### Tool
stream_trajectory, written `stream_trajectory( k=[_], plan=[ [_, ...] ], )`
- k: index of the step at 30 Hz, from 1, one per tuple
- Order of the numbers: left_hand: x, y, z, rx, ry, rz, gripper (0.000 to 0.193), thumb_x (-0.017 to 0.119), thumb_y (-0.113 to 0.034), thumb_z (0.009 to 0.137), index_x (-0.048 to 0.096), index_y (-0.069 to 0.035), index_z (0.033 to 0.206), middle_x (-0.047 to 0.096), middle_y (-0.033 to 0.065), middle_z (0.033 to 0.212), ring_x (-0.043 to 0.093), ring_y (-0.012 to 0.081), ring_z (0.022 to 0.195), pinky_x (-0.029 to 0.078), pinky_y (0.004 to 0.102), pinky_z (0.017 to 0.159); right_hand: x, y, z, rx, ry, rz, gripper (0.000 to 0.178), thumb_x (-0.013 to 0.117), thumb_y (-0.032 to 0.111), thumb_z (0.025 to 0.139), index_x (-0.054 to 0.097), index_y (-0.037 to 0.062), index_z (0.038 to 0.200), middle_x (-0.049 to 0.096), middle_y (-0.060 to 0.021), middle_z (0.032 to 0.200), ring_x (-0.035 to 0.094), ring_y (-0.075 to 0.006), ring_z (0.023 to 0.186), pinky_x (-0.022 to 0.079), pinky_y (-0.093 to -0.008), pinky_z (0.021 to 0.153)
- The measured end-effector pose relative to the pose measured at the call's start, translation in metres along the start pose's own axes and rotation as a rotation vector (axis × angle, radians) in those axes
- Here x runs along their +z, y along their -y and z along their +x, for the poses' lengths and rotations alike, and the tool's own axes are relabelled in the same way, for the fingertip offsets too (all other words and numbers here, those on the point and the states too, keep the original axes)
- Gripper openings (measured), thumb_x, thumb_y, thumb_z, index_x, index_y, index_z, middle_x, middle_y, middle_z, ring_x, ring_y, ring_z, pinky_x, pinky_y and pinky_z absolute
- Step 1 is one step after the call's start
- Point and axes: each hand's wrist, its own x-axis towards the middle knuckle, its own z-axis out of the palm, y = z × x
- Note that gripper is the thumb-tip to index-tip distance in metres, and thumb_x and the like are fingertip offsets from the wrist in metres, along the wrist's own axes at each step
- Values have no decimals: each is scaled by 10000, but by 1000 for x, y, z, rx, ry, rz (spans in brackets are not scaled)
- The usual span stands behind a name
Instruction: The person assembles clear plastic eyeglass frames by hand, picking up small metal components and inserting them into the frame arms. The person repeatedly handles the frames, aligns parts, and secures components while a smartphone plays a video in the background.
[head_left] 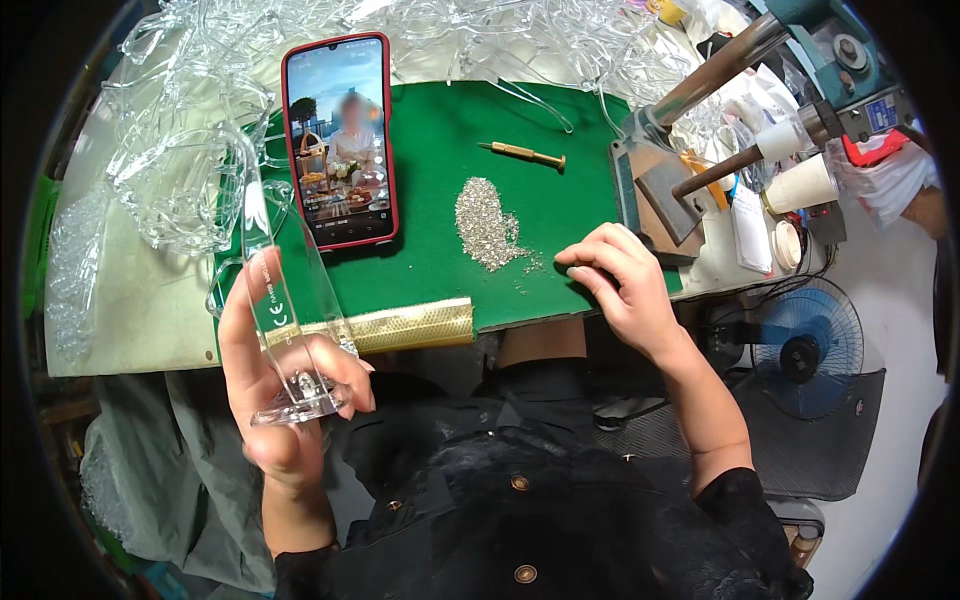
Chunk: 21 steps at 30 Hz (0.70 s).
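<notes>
My left hand (246, 345) is closed around a clear plastic eyeglass frame (258, 215), raised in front of the table edge with a long temple pointing up. Small printed marks run along that temple. On the green mat (440, 140) lies a heap of tiny silvery metal pieces (480, 222), probably screws, with stray ones scattered at its right. Beside these strays hovers my right hand (630, 290), thumb and forefinger brought together; whatever may be between the tips is too small to make out. A brass-coloured screwdriver (525, 154) rests beyond the heap.
A red-cased phone (391, 190) stands left of the heap, showing a picture. A gold patterned strip (415, 326) lines the near edge. Clear eyeglass frames (170, 170) pile up left and behind. At right are a bench press (655, 195), a paper cup (803, 186) and a blue fan (830, 325).
</notes>
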Motion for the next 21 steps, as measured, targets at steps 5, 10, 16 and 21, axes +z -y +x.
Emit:
stream_trajectory(
  k=[5,10,16,21],
  plan=[
    [8,-1,4,-57,26,54,1135,511,-814,757,272,87,1405,567,81,565,521,133,441,526,279,621,3,8,5,-90,40,-85,203,685,12,786,683,56,984,538,-79,844,538,-252,789,457,-341,673],
    [1,2,4,-81,78,-136,772,713,-656,728,385,-23,1026,573,139,729,567,170,573,509,294,607,-2,8,-4,-99,62,-66,164,683,0,776,673,61,928,549,-76,854,546,-254,795,462,-346,687],
    [-10,11,11,97,333,-64,337,812,-100,732,487,-27,781,622,148,755,604,205,665,522,322,665,-5,1,-4,-38,28,-15,119,665,-10,785,656,46,890,573,-81,844,561,-251,803,466,-342,695],
    [-3,11,11,181,474,24,280,622,91,825,454,-28,1014,589,169,870,605,235,755,528,396,778,-3,-2,2,-11,67,48,97,685,10,782,641,36,865,571,-71,790,567,-243,767,465,-341,685]
  ],
)
